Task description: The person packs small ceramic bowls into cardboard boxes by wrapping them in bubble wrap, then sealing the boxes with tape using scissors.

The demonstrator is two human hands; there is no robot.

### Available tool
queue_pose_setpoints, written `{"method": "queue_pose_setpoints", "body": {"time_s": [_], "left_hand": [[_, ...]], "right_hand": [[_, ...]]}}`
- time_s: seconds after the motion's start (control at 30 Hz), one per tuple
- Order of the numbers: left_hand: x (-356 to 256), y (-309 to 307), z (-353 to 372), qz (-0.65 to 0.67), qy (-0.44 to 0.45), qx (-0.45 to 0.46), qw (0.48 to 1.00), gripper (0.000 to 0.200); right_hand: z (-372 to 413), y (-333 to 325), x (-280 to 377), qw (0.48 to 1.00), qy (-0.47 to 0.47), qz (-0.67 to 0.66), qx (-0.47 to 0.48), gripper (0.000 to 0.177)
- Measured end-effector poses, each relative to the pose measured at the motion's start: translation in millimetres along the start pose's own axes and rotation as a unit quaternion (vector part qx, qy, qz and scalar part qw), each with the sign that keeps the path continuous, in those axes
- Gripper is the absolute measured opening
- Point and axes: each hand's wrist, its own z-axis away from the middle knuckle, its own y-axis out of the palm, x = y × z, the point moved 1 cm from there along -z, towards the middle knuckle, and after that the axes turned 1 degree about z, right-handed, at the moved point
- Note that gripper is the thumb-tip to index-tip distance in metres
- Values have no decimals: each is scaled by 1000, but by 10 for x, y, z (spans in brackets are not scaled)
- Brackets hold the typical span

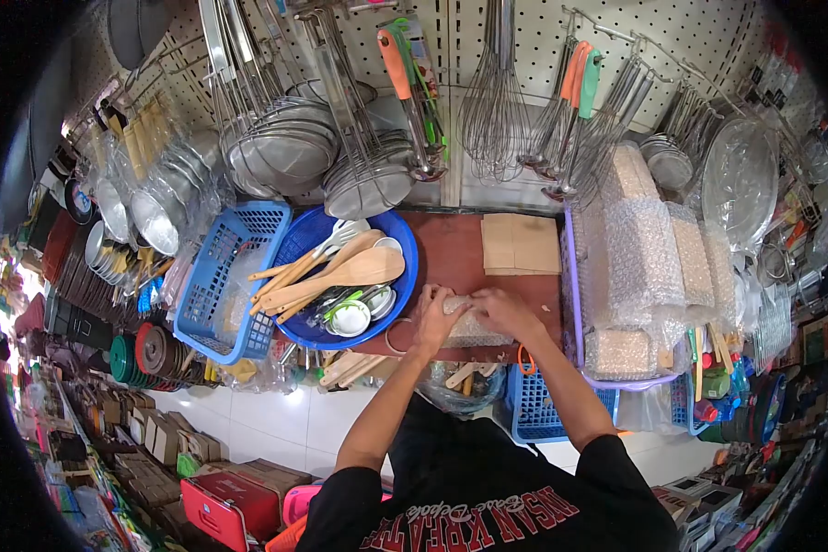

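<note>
Both of my hands press on a bubble-wrapped bundle (472, 327) lying on the brown tabletop (451, 248). My left hand (435, 317) grips its left end and my right hand (504, 311) covers its top and right side. A roll of clear tape (394, 337) lies just left of my left hand. Flat pieces of brown cardboard (521, 244) rest on the table beyond the bundle.
A blue round basin (405, 241) with wooden spatulas and ladles sits to the left, beside a blue basket (235, 276). A purple-rimmed crate (574, 294) of bubble-wrapped bundles stands at right. Whisks, strainers and skimmers hang on the pegboard behind. Blue crates sit below the table.
</note>
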Motion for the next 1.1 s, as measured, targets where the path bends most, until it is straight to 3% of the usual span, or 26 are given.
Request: {"method": "queue_pose_setpoints", "body": {"time_s": [0.17, 0.27, 0.57, 0.77, 0.9, 1.0, 1.1], "left_hand": [[-17, 6, -21, -5, 99, -1, 995, 25], [17, 2, -31, -13, 143, 0, 990, 22], [24, 6, -40, -38, 171, -39, 984, 16], [35, -13, -46, -56, 172, -37, 983, 15], [-41, -103, -42, -68, 165, -39, 983, 14], [-263, -338, 244, -15, 132, -71, 989, 25], [-311, -440, 690, 90, 82, -45, 992, 35]], "right_hand": [[220, -4, -5, 998, -39, 47, 16, 75], [297, -131, 120, 997, -27, 65, 29, 82], [341, 131, -31, 996, -58, 60, -39, 84], [342, 91, 41, 996, -43, 72, -31, 84], [363, 141, 132, 995, 28, 80, -53, 83], [333, 252, 179, 988, 101, 91, -72, 83], [242, 347, 227, 975, 188, 65, -96, 75]]}}
